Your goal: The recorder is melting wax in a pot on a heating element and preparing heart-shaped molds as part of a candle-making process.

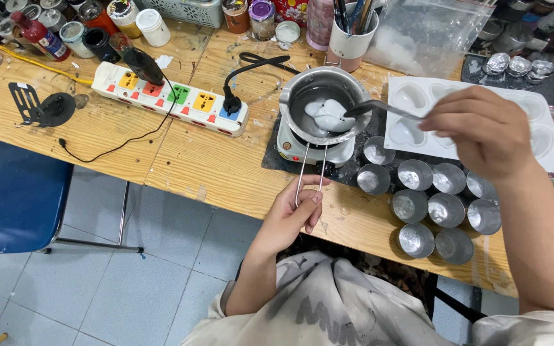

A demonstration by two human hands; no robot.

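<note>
My left hand (pixel 293 214) fingers pinch the pot's (pixel 324 102) wire handle (pixel 309 170); right hand (pixel 482 131) fingers grip a spoon (pixel 379 109) in the white wax (pixel 328 115), cups (pixel 428 202) near right.

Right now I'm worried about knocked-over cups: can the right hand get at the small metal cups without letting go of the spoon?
Probably yes. The right hand holds the spoon just above the metal cups; they stand open on the table with nothing between, though the spoon would crowd the grip.

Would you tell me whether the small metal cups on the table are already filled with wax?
No, the metal cups show bare shiny bottoms, while the white wax sits in the melting pot.
</note>
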